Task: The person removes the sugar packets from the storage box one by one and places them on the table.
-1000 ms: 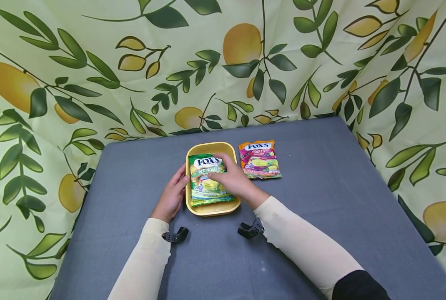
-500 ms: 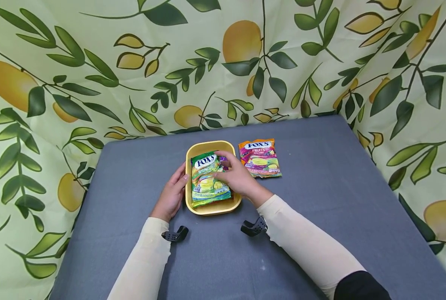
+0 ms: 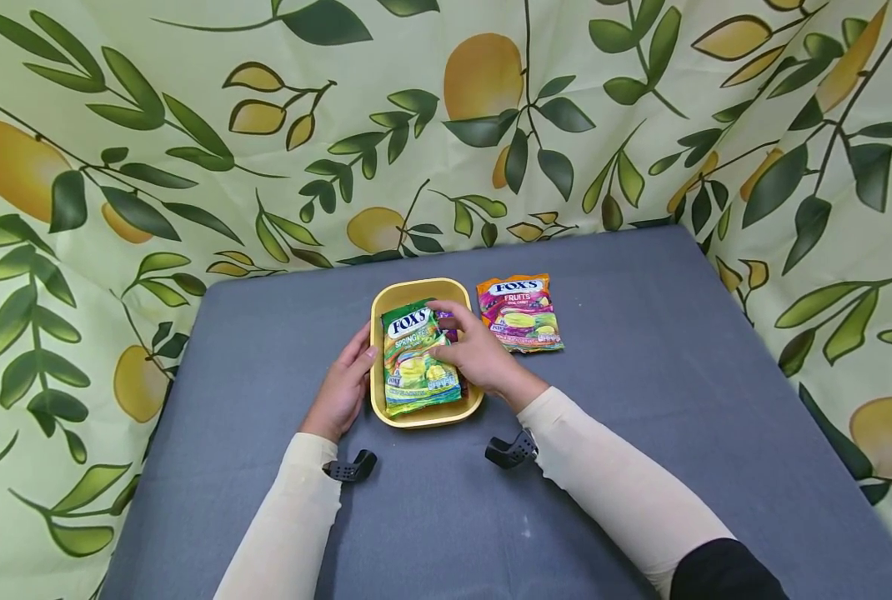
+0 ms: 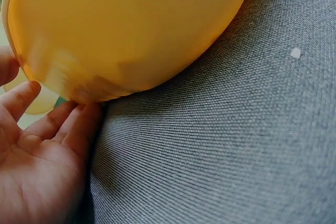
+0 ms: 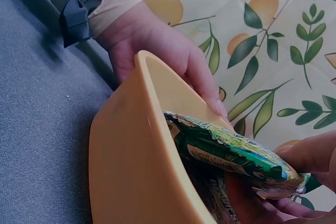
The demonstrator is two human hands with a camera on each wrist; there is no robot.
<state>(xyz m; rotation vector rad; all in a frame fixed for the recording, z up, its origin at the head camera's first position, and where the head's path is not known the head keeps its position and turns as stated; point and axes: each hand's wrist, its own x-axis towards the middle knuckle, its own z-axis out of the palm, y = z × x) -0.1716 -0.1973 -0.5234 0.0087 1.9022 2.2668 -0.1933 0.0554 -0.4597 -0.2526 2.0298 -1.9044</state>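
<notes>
A yellow plastic tub (image 3: pixel 418 420) stands on the grey tabletop. Inside it, a green Fox's Spring Tea candy bag (image 3: pixel 414 367) lies slanted on top of a purple bag (image 3: pixel 446 322), mostly hidden. My right hand (image 3: pixel 480 354) reaches over the tub's right rim and pinches the green bag's right edge. In the right wrist view its thumb (image 5: pixel 310 156) lies on the bag, with fingers beneath. On the tub's left side my left hand (image 3: pixel 341 390) holds the wall, its thumb at the rim; in the left wrist view its fingers (image 4: pixel 68 121) touch the outside.
An orange and purple Fox's Fruits candy bag (image 3: pixel 519 312) lies flat just right of the tub. A fruit-and-leaf patterned cloth (image 3: pixel 386 100) hangs behind the table and along its sides. One small white speck (image 4: pixel 296 53) lies on the tabletop.
The green bag has turned to a slant and uncovered part of the purple bag beneath. My right hand has shifted slightly right. My left hand stays at the tub's side.
</notes>
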